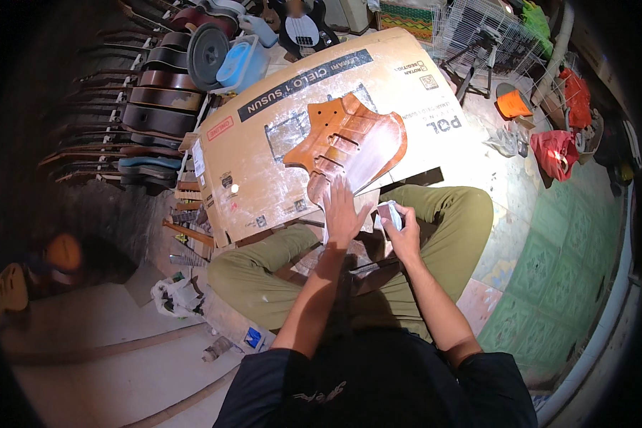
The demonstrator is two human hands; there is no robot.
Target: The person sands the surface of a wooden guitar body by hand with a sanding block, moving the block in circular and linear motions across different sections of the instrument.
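Note:
An orange-brown wooden guitar body (357, 121), with cut cavities and pale dust across its surface, lies on a large cardboard sheet (242, 192) in front of me. My left hand (344, 214) rests with fingers stretched over the body's near, lower end. My right hand (408, 232), just right of it and off the body, grips a small block (389, 214) with pale grey paper and a brownish face, apparently sandpaper. My bent legs in olive trousers sit at the cardboard's near edge.
A rack of guitars (160, 100) stands at left. Behind the cardboard are plastic tubs (235, 64) and a dark instrument (301, 28). A wire cage (460, 32), black stand and red bags (553, 153) crowd the right. Crumpled white material (178, 296) lies left of my knee.

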